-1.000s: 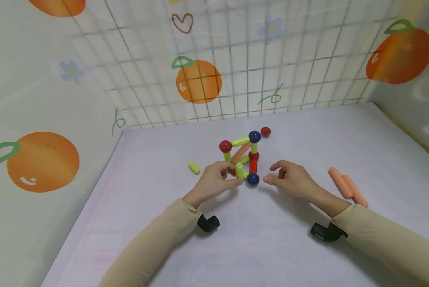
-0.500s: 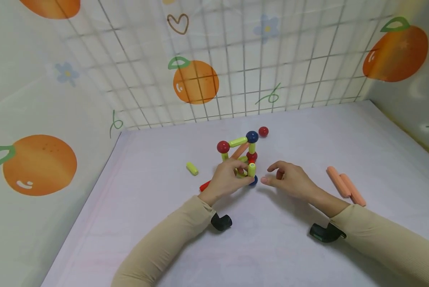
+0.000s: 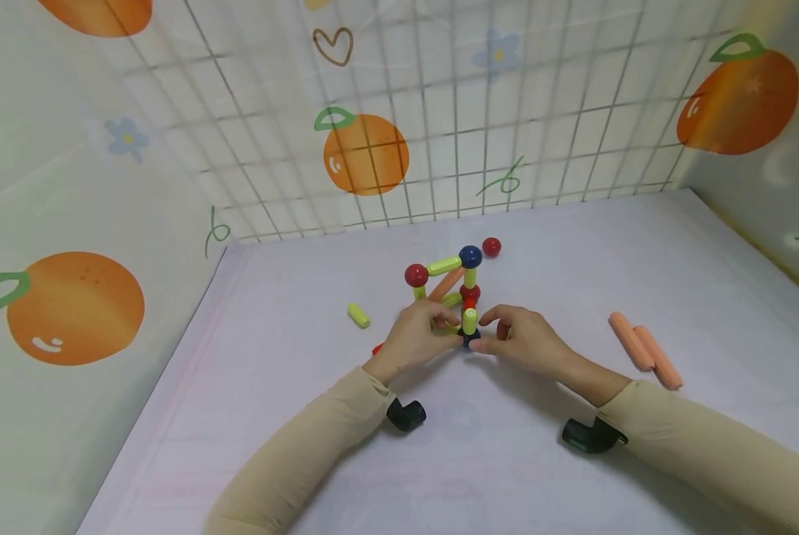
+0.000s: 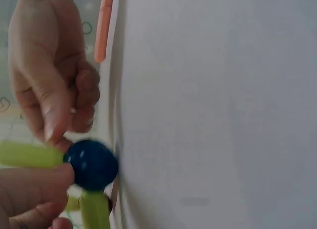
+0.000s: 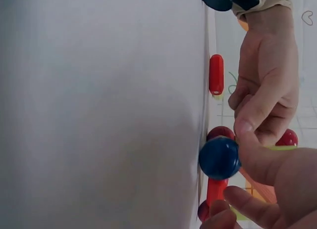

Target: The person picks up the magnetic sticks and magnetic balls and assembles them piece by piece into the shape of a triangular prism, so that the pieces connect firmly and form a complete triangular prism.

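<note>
A ball-and-stick frame stands mid-table in the head view: a red ball [image 3: 416, 276] and a blue ball [image 3: 470, 257] at its top corners, yellow-green sticks [image 3: 444, 266] between balls, and a coral stick [image 3: 447, 284] slanting inside. My left hand [image 3: 415, 334] pinches an upright yellow-green stick [image 3: 470, 321] that stands at the near blue ball [image 4: 91, 165]. My right hand [image 3: 522, 338] is right beside that ball, thumb tip touching near the stick's foot, index finger apart from the thumb. In the right wrist view the right thumb [image 5: 257, 155] hides this stick.
A loose yellow-green stick [image 3: 358, 315] lies left of the frame, and a red stick [image 5: 216, 74] partly behind the left hand. Two coral sticks [image 3: 632, 340] lie at the right. One loose red ball [image 3: 491, 247] sits behind the frame. A patterned cloth wall [image 3: 366, 89] encloses the back.
My left hand has moved right with the yellow-green stick, bringing it upright over the near blue ball. My right hand has shifted left to that ball, and the red stick at the left has come into view.
</note>
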{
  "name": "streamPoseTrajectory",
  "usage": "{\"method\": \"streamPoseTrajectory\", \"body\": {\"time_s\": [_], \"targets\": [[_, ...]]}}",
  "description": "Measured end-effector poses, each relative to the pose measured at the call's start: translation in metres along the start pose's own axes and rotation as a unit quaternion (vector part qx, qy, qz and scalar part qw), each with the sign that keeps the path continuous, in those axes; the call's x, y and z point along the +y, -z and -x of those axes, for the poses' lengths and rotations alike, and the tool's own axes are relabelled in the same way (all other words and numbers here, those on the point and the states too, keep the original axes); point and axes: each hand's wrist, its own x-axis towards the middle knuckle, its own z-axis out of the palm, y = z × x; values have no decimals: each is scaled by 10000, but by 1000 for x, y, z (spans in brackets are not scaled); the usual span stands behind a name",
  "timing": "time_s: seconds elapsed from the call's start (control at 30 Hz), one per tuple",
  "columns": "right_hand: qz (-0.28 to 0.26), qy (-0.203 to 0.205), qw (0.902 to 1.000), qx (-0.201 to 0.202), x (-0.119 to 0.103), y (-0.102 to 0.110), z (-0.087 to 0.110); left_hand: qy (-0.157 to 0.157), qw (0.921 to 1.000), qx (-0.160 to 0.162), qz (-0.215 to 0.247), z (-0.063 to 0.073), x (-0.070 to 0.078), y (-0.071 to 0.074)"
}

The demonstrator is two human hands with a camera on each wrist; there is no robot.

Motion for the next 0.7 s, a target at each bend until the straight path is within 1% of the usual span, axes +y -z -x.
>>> {"method": "streamPoseTrajectory", "body": {"time_s": [0.07, 0.13, 0.2, 0.23, 0.3, 0.37, 0.43, 0.5, 0.6, 0.7], "targets": [[20, 43, 10000, 2, -2, -2, -2, 262, 9995, 153, 7, 3, -5, 7], [53, 24, 10000, 2, -4, -4, -4, 651, 9972, 368, 67, 5, -10, 14], [95, -16, 10000, 24, -5, -6, -5, 1066, 9927, 545, 113, 5, -15, 21], [107, -26, 9999, 36, -6, -7, -6, 1202, 9909, 593, 134, 4, -18, 23], [99, -10, 9999, 65, -8, -8, -8, 1403, 9883, 588, 134, 1, -22, 28], [66, 19, 9999, 88, -8, -9, -7, 1443, 9883, 491, 17, -2, -24, 29], [32, 63, 9999, 101, -8, -10, -7, 1404, 9892, 401, -107, -4, -26, 28], [19, 57, 9999, 113, -9, -10, -7, 1363, 9897, 391, -202, -4, -26, 28], [43, -62, 9999, 137, -8, -7, -6, 1247, 9907, 451, -303, -1, -26, 28], [-5, -173, 9998, 82, -7, -5, -7, 1153, 9914, 495, -381, 6, -26, 28]]}}
